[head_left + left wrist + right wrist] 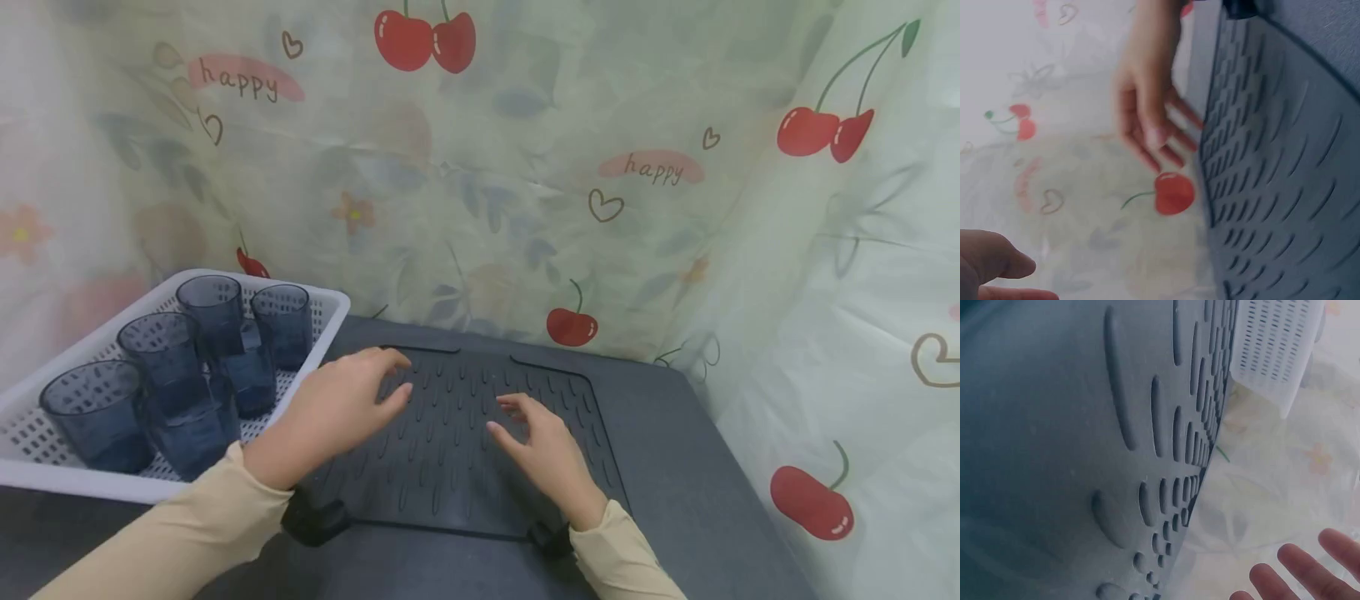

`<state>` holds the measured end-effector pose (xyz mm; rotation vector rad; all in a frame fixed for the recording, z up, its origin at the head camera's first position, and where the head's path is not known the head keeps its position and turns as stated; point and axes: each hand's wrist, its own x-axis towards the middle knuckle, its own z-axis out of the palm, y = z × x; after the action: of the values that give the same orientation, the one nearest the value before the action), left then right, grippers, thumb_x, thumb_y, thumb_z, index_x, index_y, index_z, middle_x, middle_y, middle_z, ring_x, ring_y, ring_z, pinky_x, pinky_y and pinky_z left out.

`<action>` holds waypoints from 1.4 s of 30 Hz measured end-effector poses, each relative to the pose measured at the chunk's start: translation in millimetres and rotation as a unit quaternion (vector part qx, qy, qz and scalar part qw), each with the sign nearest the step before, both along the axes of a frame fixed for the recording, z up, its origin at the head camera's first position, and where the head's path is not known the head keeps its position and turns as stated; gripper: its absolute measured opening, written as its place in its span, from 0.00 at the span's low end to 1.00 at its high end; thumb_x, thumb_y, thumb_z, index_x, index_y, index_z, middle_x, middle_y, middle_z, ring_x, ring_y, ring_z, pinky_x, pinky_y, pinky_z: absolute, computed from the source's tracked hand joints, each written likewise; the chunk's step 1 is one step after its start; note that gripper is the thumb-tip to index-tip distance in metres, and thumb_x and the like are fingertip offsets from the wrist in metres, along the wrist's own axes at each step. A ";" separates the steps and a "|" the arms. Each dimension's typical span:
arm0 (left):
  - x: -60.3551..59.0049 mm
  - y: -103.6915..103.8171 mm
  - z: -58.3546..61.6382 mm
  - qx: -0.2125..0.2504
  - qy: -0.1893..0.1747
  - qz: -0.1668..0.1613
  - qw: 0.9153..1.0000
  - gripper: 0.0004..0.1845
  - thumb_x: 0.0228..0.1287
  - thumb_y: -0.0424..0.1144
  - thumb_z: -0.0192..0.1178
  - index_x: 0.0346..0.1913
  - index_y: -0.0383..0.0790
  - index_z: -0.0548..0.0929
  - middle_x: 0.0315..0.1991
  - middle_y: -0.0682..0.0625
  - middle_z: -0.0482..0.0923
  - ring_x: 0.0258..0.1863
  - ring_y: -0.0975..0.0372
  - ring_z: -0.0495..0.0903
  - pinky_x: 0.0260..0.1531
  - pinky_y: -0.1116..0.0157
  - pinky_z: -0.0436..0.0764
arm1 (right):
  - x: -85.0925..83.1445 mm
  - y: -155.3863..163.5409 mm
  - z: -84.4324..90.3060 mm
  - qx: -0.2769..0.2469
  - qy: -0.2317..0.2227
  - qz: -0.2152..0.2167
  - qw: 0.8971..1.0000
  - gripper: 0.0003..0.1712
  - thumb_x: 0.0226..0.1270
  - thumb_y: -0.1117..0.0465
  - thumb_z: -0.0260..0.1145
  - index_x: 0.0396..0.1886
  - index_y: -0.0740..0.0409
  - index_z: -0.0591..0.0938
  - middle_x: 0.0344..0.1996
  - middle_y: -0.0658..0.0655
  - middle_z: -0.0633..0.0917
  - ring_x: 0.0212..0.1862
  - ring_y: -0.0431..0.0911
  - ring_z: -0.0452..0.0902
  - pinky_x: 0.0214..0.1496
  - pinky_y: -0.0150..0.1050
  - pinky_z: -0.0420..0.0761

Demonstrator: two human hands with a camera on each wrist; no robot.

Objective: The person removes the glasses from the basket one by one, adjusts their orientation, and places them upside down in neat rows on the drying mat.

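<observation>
Both hands are hovering loose and holding nothing over the ribbed drying mat (480,442), left hand (337,412) nearest the basket (330,312) of blue tumblers (191,383), right hand (543,450) beside it. Looks like unloading hasn't started; left needs a reach over to a tumbler.

Looks like a makeshift home dish-drying corner: cherry-print plastic curtain (525,167) draped behind a dark table (675,467), ridged draining mat (450,450), white basket (330,312) of tumblers (213,304).

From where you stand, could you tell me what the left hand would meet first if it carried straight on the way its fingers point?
Probably the ribbed dark mat just ahead of the left hand, then the cherry-print curtain behind; depth is unclear.
</observation>
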<state>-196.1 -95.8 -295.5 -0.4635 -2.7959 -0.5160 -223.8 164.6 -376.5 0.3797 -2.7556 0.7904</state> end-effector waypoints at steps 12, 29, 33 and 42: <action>7.9 -64.8 39.8 0.099 -0.003 0.014 0.995 0.22 0.71 0.47 0.55 0.64 0.43 0.73 0.58 0.40 0.77 0.56 0.47 0.77 0.48 0.43 0.77 | -1.4 -0.3 -4.3 -0.087 -0.023 0.047 0.995 0.31 0.65 0.47 0.67 0.66 0.45 0.71 0.62 0.50 0.77 0.61 0.49 0.75 0.59 0.52 0.78; 14.8 -142.5 36.0 0.172 0.097 0.101 0.975 0.24 0.71 0.44 0.54 0.66 0.37 0.70 0.57 0.33 0.75 0.54 0.39 0.75 0.50 0.40 0.73 | 0.2 -2.0 -4.5 -0.108 -0.030 0.061 0.992 0.35 0.64 0.50 0.68 0.69 0.48 0.68 0.66 0.51 0.73 0.66 0.51 0.71 0.63 0.52 0.74; 15.4 -155.3 27.9 0.183 0.116 0.109 0.970 0.24 0.71 0.41 0.54 0.65 0.33 0.70 0.58 0.31 0.74 0.54 0.39 0.73 0.49 0.40 0.71 | 0.8 -1.9 -3.2 -0.108 -0.032 0.062 0.992 0.35 0.65 0.50 0.68 0.70 0.49 0.68 0.66 0.52 0.72 0.66 0.51 0.70 0.63 0.52 0.74; 18.1 -182.9 7.7 0.173 0.144 0.143 0.964 0.25 0.70 0.38 0.55 0.67 0.31 0.68 0.60 0.28 0.70 0.56 0.33 0.69 0.57 0.37 0.66 | 2.1 -0.7 -2.5 -0.102 -0.028 0.061 0.993 0.35 0.65 0.50 0.67 0.69 0.48 0.68 0.66 0.51 0.73 0.65 0.51 0.71 0.63 0.51 0.75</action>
<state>-178.1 -278.7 -287.8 -0.0500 -2.3708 -0.7778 -221.7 163.9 -379.0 0.4948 -2.6897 1.1174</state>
